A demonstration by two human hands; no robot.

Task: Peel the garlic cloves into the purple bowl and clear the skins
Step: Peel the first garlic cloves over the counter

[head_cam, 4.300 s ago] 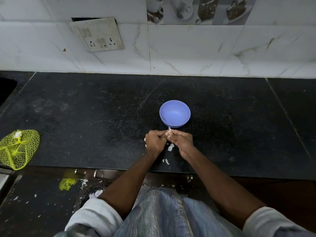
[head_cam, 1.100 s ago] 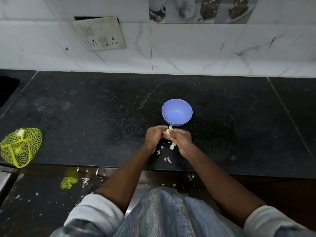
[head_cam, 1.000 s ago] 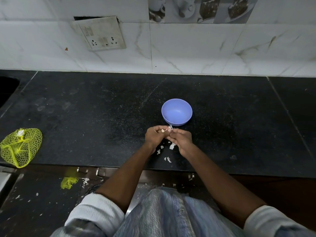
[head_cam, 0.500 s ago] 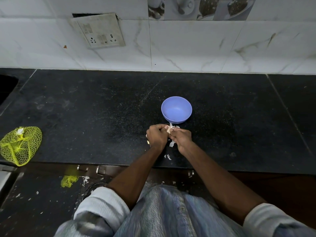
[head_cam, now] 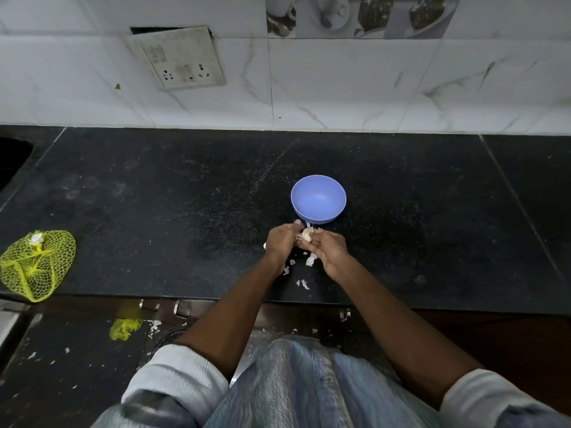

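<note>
Fingers [head_cam: 301,239] of both hands pinch a seemingly papery garlic clove [head_cam: 307,234].

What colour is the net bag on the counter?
Bright yellow; the net bag shows at the left of the head view.

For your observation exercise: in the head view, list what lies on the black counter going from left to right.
Yellow mesh bag → left hand → garlic held between both hands → right hand. The purple bowl sits just behind the hands, so its place overlaps theirs.
</note>
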